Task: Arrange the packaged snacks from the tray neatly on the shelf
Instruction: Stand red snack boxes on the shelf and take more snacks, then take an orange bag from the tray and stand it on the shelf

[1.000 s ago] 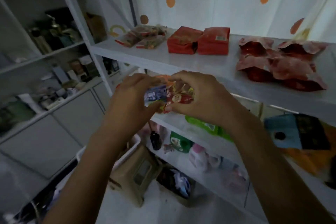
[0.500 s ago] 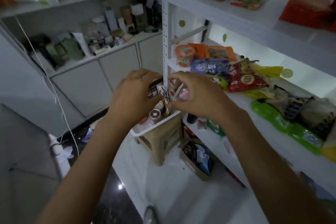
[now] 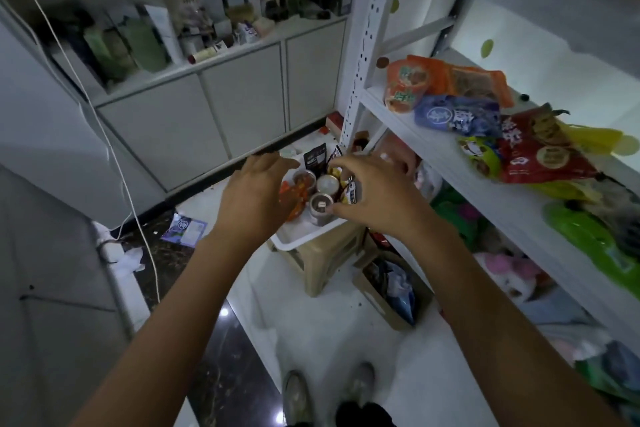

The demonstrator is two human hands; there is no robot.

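Hovering over the white tray (image 3: pixel 300 240) mid-frame: left hand (image 3: pixel 256 199) fingers loose, empty; right hand (image 3: pixel 375 196) curled over the snacks (image 3: pixel 327 184), grip unclear. Tray sits on a stool (image 3: pixel 323 263), shelf (image 3: pixel 450 158) right.

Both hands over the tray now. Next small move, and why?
Probably close the right hand on the small pack beneath its curled fingers and lift it toward the shelf. The left hand is open and holds nothing, cans and a black pack stand in the tray, and whether the right already grips is unclear.
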